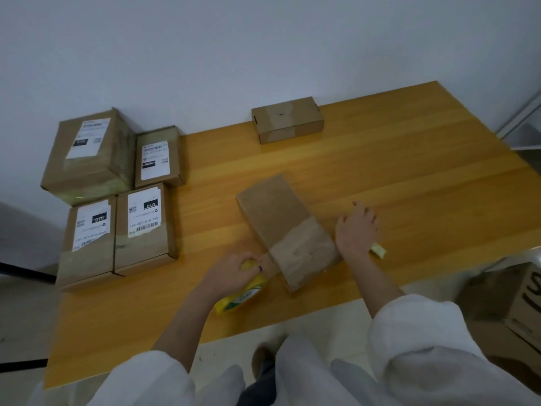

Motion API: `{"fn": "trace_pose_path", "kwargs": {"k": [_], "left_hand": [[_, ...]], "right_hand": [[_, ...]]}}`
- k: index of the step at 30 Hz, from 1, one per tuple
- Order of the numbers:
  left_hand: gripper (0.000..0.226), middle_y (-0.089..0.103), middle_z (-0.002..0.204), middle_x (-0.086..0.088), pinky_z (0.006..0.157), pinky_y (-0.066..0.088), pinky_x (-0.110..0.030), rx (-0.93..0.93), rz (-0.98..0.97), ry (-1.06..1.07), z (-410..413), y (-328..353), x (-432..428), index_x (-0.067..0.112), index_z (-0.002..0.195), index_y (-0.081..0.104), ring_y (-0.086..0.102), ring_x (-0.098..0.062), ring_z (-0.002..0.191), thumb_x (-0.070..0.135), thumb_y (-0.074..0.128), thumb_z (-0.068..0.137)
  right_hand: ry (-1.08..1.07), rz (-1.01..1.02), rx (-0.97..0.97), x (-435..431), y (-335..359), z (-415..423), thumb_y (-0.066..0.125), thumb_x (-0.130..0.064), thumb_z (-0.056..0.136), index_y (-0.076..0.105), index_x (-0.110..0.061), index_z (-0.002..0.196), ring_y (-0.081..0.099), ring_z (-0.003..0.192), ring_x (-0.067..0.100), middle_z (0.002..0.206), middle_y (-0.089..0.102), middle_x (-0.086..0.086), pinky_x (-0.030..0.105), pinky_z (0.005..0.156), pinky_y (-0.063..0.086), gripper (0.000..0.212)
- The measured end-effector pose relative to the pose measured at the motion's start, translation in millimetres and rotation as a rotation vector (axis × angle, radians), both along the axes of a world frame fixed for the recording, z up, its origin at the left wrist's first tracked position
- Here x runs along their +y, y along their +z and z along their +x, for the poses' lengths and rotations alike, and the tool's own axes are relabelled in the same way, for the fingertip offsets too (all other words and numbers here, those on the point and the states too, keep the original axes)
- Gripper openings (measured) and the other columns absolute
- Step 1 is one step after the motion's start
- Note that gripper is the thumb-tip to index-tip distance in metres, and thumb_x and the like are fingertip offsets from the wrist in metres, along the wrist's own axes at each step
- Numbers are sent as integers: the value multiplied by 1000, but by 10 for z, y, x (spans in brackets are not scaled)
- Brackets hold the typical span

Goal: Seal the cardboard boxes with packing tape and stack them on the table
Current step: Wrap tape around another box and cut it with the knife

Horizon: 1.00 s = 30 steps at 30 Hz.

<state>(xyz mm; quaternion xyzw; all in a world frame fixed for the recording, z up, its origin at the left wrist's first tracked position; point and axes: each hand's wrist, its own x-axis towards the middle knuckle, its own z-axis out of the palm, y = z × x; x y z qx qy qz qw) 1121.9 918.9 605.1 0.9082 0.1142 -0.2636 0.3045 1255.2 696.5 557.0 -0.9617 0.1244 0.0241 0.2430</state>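
Observation:
A flat cardboard box [275, 212] lies at the table's near middle, with a band of tape across its near end. My left hand [234, 271] grips a yellow tape roll [243, 294] just left of that box, and a strip of tape runs from the roll onto the box. My right hand [355, 230] rests flat on the table against the box's right side, fingers straight. A small yellow object [378, 249] lies by its wrist. A taped small box [288, 120] sits at the far edge.
Several labelled boxes stand at the table's left end: a tall one [87, 153], a small one [159, 156] and two flat ones [90, 238] [145, 227]. An open carton [509, 297] sits on the floor at right. The wooden table [409, 159] ends against a white wall.

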Motion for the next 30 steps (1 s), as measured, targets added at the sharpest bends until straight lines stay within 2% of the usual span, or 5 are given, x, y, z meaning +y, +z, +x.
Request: {"fn": "trace_pose_path", "kwargs": {"k": [4,7,13,20,30], "left_hand": [[12,65,100,-10,66,40,-30,-39,-48,24,-31,-28,7,36,103,55,49,-17,71,36,47,95],[14,59,101,5,60,38,-24,-55,-48,-7,-5,6,-19,29,105,58,48,-7,63,33,49,95],[11,62,101,5,81,49,-42,-63,-7,-51,63,-10,-97,29,97,57,61,-20,86,35,55,89],[3,65,90,1,60,44,-32,-118,-44,-24,14,-52,-28,36,88,53,54,-16,62,39,54,87],[8,64,90,8,61,46,-33,-160,-18,10,8,-103,33,38,88,55,54,-13,65,44,55,84]], "right_hand": [[-34,-328,270,-390,-161,-263,37,-40,101,29,-4,143,16,143,38,152,24,24,55,111,20,56],[-39,-357,328,-526,-157,-395,38,-38,102,38,-7,134,33,131,33,141,37,15,48,105,32,45],[39,-116,388,-606,-14,-351,50,-27,99,45,-1,121,56,110,27,122,55,15,31,75,44,34],[-70,233,132,-296,314,-588,35,-35,103,45,-3,116,52,70,22,85,54,5,34,57,40,35],[658,141,-73,244,840,-1076,56,-31,95,49,-13,65,28,45,5,52,35,-6,21,44,26,36]]}}
